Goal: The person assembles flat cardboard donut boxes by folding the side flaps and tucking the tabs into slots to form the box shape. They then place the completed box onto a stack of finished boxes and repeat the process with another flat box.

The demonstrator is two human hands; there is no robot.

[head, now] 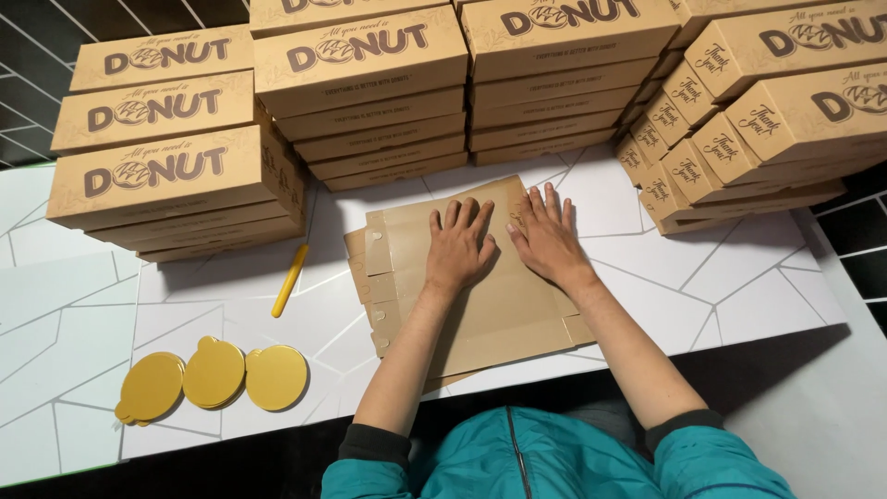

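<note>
White bench [739,277], stacked boxes along far edge: left hand [457,249] and right hand [547,242], fingers spread and grasping nothing, should press evenly on the flat cardboard box blank [499,310].

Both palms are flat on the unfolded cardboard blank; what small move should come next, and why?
Probably lift a side flap. Left hand and right hand lie flat on the cardboard blank, which is unfolded, while the finished boxes stacked behind are closed.
</note>
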